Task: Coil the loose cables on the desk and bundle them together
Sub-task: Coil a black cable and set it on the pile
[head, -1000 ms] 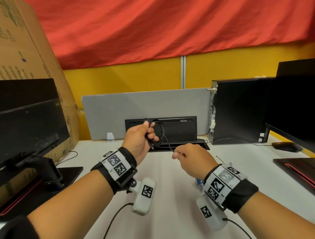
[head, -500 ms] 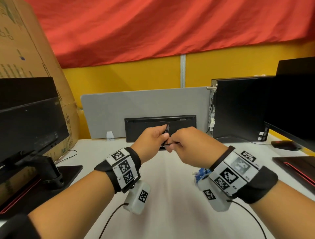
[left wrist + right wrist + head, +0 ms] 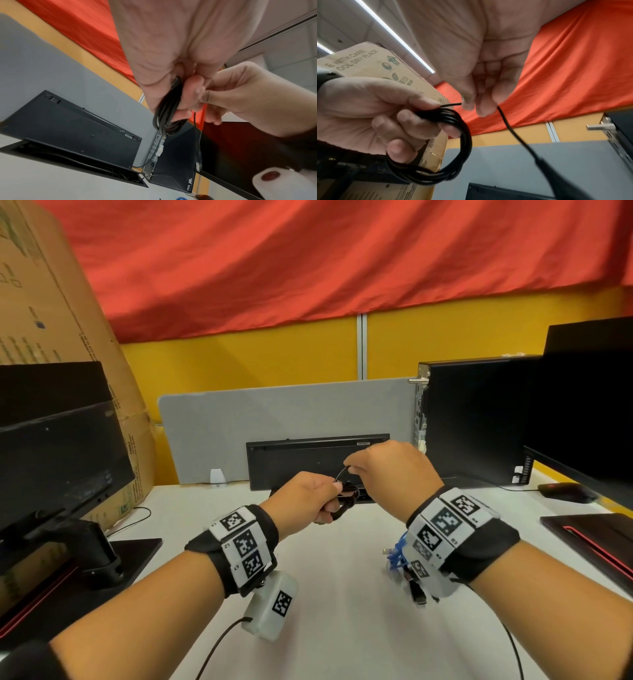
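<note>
A thin black cable (image 3: 462,146) is wound into several loops, and my left hand (image 3: 308,501) grips that coil (image 3: 347,498) above the white desk (image 3: 342,611). My right hand (image 3: 383,470) pinches the cable's loose tail (image 3: 510,128) just right of and above the coil. The tail hangs down from the right fingers (image 3: 481,106) toward a plug end that is blurred. In the left wrist view the coil (image 3: 169,115) hangs below my left fingers, with the right hand (image 3: 240,97) close beside it. A bundle of blue cable (image 3: 395,553) lies on the desk under my right wrist.
A black keyboard (image 3: 318,463) leans on a grey divider (image 3: 274,433) behind an open cable tray (image 3: 77,162). A black computer tower (image 3: 472,419) and a monitor (image 3: 589,412) stand right, another monitor (image 3: 58,453) and a cardboard box (image 3: 51,320) left. A mouse (image 3: 565,492) lies far right.
My left hand dropped lower with the coil. My right hand drew the tail in to the coil, then rose above and right of it, still pinching the tail.
</note>
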